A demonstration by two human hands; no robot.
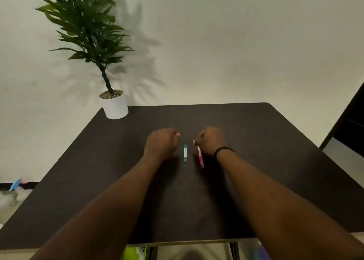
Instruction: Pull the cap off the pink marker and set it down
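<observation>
On the dark table (256,141) lies a small teal stick with a white label (185,153), pointing away from me. My right hand (210,140) sits just right of it, fingers curled round a pink pen-like stick (199,156) whose free end points back toward me. A black band circles that wrist. My left hand (162,142) rests on the table left of the teal stick, fingers curled under with the thumb tip showing; nothing visible in it.
A potted plant in a white pot (115,107) stands at the table's far left corner against the pale wall. A dark door or cabinet (346,125) is at the right. Clutter lies on the floor at the left and below the near table edge.
</observation>
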